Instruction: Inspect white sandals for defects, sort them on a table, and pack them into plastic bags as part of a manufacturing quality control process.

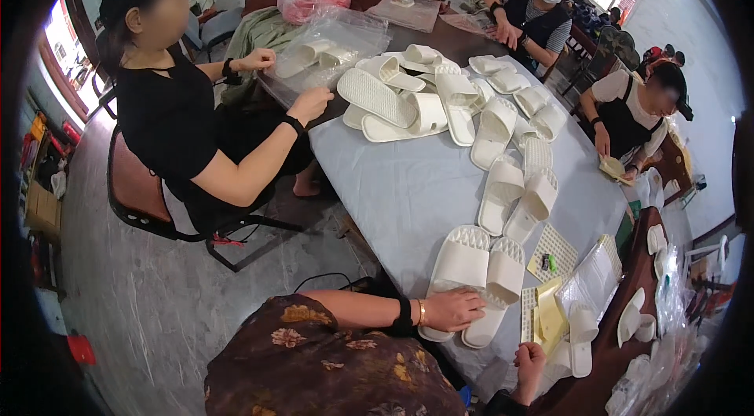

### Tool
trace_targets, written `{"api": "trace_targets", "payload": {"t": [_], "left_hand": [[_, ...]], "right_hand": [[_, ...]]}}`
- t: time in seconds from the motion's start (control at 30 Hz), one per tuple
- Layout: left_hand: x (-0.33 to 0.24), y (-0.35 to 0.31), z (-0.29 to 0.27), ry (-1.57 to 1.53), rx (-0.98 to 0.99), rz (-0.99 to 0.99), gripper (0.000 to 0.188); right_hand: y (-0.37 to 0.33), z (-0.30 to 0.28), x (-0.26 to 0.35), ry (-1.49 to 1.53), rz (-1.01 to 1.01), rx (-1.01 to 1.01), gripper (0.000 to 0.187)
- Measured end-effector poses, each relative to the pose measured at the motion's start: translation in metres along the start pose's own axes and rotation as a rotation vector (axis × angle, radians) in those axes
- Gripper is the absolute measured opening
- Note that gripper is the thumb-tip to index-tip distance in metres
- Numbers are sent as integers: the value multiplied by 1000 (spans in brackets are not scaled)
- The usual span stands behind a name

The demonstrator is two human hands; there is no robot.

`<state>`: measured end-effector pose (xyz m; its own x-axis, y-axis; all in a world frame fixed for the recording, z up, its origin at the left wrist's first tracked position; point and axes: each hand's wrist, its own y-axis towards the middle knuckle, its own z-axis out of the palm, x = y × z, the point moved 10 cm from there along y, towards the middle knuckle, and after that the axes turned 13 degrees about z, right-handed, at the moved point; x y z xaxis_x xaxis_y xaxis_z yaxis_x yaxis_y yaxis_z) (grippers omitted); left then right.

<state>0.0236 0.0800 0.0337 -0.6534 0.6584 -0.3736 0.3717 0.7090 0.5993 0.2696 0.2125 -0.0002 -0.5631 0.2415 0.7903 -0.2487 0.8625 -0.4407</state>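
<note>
A pair of white slippers lies on the table's near corner, toes pointing away from me. My left hand rests across their heel ends, palm down with the fingers stretched out. To the right, my right hand is closed with the fingers curled together, just below a yellow sheet with dotted stickers beside it. Whether a small piece is pinched in those fingers is too small to make out. Another dotted sheet carries a small green and black item. Farther up stands another slipper pair.
Many white slippers are heaped at the table's far side. A bagged pair lies near a co-worker seated at left. Two more people sit at the far side and right. Clear plastic bags hang over a brown chair at right.
</note>
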Motion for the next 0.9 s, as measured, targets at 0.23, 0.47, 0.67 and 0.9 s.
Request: {"api": "trace_targets", "payload": {"t": [0.23, 0.47, 0.67, 0.9], "left_hand": [[16, 3, -11, -57, 12, -34, 31], [19, 6, -10, -13, 118, -100, 41], [7, 13, -5, 8, 157, -78, 42], [7, 12, -8, 11, 138, -92, 42]], "right_hand": [[4, -20, 38, -194, -104, -242, 21], [27, -61, 22, -56, -97, -479, 17], [39, -73, 28, -218, -122, -611, 15], [58, -54, 38, -478, -174, -660, 14]]}}
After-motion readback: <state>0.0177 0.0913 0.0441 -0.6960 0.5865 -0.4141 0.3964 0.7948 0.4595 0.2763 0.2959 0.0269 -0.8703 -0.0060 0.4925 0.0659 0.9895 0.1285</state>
